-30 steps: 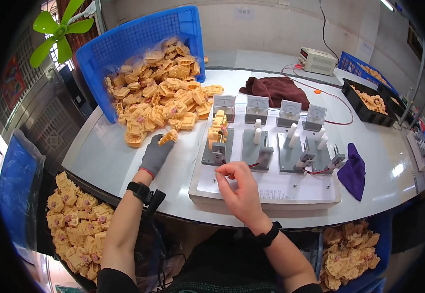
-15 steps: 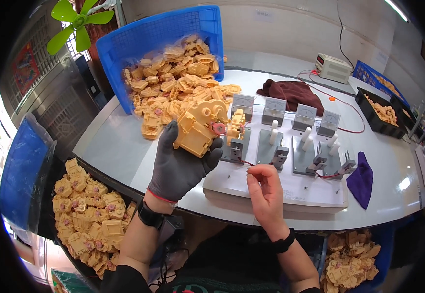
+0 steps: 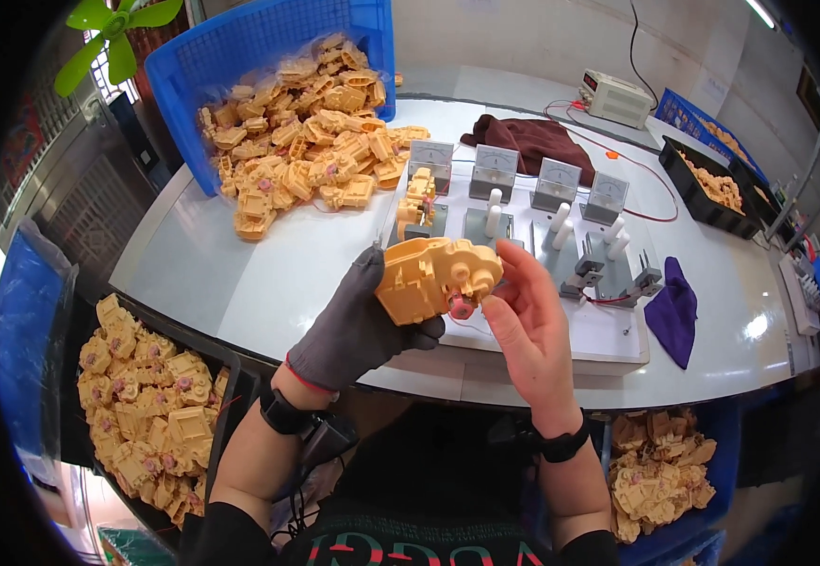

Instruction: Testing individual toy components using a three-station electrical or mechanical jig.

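Note:
My left hand [image 3: 353,330], in a grey glove, grips a yellow plastic gearbox housing [image 3: 433,278] from below and holds it up in front of me. My bare right hand [image 3: 528,325] touches the housing's right lower end, fingertips at a small pink part there. Behind them sits a white test fixture [image 3: 608,330] with several grey meters [image 3: 495,165] and white posts. Another yellow housing [image 3: 417,203] stands on the fixture's left station.
A tipped blue crate [image 3: 240,47] spills a heap of yellow housings [image 3: 306,141] onto the white table [image 3: 212,274]. Bins of housings sit at lower left [image 3: 150,406] and lower right [image 3: 660,472]. A purple cloth [image 3: 674,311], maroon cloth [image 3: 532,141], black tray [image 3: 712,189] and power supply [image 3: 617,94] lie at right.
My left hand took a housing from the heap and brought it toward me. My right hand left the fixture and rose to meet the housing.

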Demonstrator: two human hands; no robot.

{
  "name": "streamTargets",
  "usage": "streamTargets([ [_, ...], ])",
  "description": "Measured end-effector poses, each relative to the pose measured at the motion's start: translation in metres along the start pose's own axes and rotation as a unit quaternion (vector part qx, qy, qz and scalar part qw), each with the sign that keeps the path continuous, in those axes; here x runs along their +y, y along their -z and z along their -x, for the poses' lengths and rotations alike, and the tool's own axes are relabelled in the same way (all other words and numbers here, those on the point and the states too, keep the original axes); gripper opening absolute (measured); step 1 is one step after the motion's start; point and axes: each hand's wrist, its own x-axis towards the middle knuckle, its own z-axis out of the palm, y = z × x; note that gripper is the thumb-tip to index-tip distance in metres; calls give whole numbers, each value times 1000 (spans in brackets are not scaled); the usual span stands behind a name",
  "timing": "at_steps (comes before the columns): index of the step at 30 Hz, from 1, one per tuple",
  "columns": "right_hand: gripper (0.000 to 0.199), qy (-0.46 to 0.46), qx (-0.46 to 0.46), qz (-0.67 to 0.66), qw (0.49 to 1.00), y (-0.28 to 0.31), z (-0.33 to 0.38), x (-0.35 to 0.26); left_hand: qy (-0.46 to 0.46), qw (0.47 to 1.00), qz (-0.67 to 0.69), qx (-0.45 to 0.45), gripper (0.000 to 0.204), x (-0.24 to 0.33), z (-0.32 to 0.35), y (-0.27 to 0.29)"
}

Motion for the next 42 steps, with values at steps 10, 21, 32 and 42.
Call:
streamTargets([
  [10,47,18,37,-9,999,-3,9,-2,-21,990,-133,35,57,-2,0,-23],
  [21,36,86,68,25,994,4,12,-3,-85,988,130,-2,30,-2,2,-3],
  [32,20,29,153,50,986,14,11,14,-65,912,405,-19,31,16,2,7],
  [42,21,7,164,45,985,15,8,29,-84,924,353,-122,55,15,22,19],
])
